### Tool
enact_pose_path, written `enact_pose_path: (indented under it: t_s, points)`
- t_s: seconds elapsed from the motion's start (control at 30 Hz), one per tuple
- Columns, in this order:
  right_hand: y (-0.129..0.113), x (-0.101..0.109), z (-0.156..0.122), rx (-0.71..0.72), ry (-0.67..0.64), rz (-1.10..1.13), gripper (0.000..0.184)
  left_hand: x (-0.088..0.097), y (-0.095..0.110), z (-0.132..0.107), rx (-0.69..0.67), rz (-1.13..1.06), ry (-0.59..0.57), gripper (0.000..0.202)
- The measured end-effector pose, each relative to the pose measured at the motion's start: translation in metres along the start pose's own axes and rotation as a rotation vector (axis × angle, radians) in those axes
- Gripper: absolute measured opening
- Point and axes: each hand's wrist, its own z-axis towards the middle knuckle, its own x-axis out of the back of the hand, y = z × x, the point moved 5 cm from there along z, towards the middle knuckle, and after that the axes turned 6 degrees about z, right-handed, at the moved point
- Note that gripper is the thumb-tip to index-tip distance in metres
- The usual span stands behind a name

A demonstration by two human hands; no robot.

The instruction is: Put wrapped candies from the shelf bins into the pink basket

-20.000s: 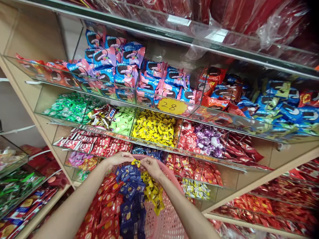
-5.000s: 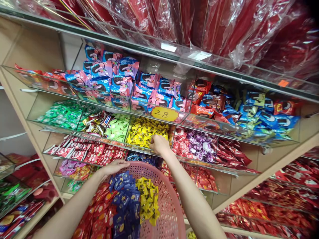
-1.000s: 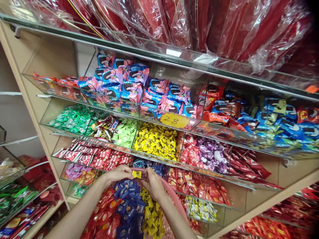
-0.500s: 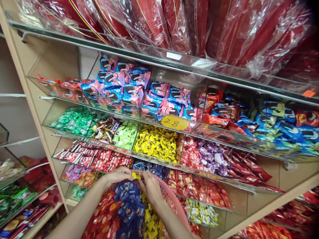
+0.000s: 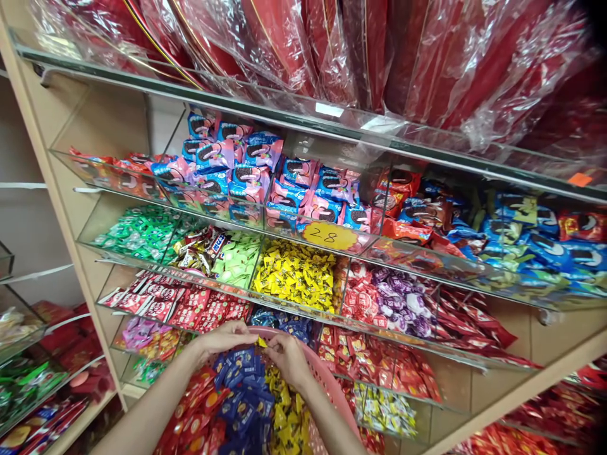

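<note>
A small yellow-wrapped candy (image 5: 261,342) is pinched between the fingertips of my left hand (image 5: 227,339) and my right hand (image 5: 287,357). Both hands are over the far side of a pink perforated basket (image 5: 327,378). Inside it lie red-wrapped candies (image 5: 196,411), dark blue-wrapped candies (image 5: 244,401) and yellow-wrapped candies (image 5: 288,420), grouped side by side. My right forearm crosses the basket's right part and partly covers the yellow group.
Slanted shelves with clear bins rise in front. One bin holds yellow candies (image 5: 294,275), another purple candies (image 5: 403,300). Blue-and-pink cookie packs (image 5: 256,151) sit above, near a yellow price tag (image 5: 331,235). Plastic-wrapped red goods (image 5: 332,50) fill the top shelf.
The yellow candy has turned in my fingers and less of it shows now. My hands have drawn slightly closer together. The basket and shelves look nearly unmoved.
</note>
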Motion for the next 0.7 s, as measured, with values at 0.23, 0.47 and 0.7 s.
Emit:
enact_pose_path:
  t_s: [0.23,0.47,0.7]
  points:
    - [0.009,-0.009,0.001,-0.180,-0.141,0.369,0.024,0.001,0.012,-0.006,-0.039,0.035,-0.041,0.035]
    - [0.010,-0.013,-0.005,-0.232,-0.185,0.439,0.031,0.000,0.011,-0.003,-0.050,0.080,-0.030,0.030]
    - [-0.001,-0.013,0.000,-0.123,-0.117,0.543,0.039,-0.002,0.011,-0.004,-0.057,0.022,-0.054,0.031]
